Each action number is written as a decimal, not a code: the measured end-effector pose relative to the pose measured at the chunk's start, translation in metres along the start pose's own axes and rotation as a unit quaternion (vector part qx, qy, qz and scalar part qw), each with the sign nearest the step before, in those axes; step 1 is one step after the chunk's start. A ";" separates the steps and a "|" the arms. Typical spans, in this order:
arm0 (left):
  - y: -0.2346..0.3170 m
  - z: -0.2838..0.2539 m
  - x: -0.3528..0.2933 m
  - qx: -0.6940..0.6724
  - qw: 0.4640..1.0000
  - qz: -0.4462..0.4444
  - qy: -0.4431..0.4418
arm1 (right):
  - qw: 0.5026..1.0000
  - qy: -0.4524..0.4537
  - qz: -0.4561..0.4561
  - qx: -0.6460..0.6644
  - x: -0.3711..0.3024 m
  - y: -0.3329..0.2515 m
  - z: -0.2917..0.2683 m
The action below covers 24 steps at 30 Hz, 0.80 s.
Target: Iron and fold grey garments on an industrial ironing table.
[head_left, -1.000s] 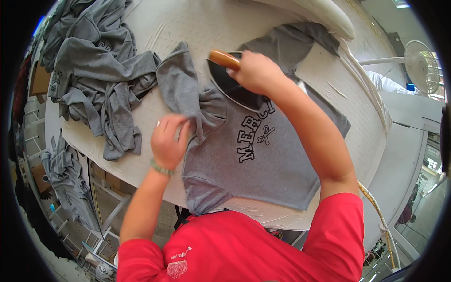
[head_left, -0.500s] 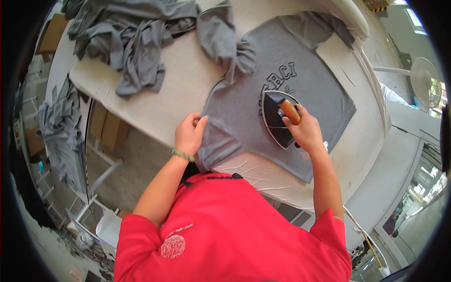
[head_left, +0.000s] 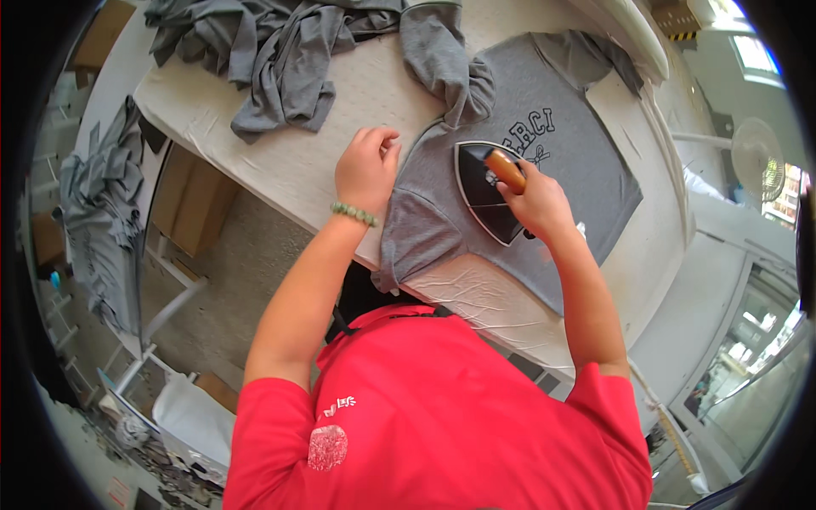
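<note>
Grey, soft cloth makes the top (head_left: 586, 187), which lies spread on a pale padded table (head_left: 370, 85). The right hand (head_left: 537, 202) grips the brown handle of a black iron (head_left: 480, 191), fingers wrapped round it. The iron looks flat on the top, over its left part and just beside the dark letters (head_left: 531, 132). The left hand (head_left: 367, 174) seems to hold nothing; its fingers curl loosely, just left of the top's edge.

To press well, I think the iron should slide slowly and flat, with the cloth smooth under it. The left hand could pull the top's edge straight, but its fingers should keep away from the hot metal. The near sleeve (head_left: 421, 234) has creases that may want smoothing first.

Around the top there is more. A bunched grey fold (head_left: 472, 93) at its upper left could get squashed into new wrinkles. Past that, a messy heap of grey clothes (head_left: 289, 68) takes up table room. Well to the left of the top, more grey clothes (head_left: 106, 221) hang down, and a cardboard box (head_left: 195, 204) sits lower than the table. Far right of the top is a pale fan (head_left: 756, 161).
</note>
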<state>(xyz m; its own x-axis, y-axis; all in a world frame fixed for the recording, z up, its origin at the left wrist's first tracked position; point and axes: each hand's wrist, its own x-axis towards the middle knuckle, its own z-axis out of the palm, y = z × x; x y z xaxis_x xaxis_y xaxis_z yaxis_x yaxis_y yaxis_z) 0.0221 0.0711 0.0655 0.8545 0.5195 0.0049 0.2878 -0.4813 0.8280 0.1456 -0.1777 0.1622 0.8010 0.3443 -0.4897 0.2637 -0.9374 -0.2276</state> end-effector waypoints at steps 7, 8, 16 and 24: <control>0.000 0.002 -0.033 0.051 0.983 -0.145 -0.102 | 0.892 0.223 -0.389 -0.060 0.030 -0.042 -0.009; -0.001 0.003 -0.036 0.048 0.981 -0.148 -0.116 | 0.896 0.154 -0.405 -0.095 0.050 -0.057 -0.002; -0.012 0.006 -0.033 0.045 0.979 -0.140 -0.140 | 0.844 0.015 -0.439 -0.309 0.146 -0.077 0.022; -0.027 0.007 -0.042 0.092 0.990 -0.051 -0.097 | 0.779 0.004 -0.467 -0.418 0.153 -0.097 0.020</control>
<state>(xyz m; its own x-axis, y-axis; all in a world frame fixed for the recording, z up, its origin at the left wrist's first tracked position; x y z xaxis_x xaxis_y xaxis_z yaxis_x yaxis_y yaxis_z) -0.0187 0.0573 0.0393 0.8782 0.4360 -0.1965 0.4365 -0.5632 0.7016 0.2313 -0.0329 0.0926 0.0525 0.8996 -0.4336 0.9888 0.0138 0.1485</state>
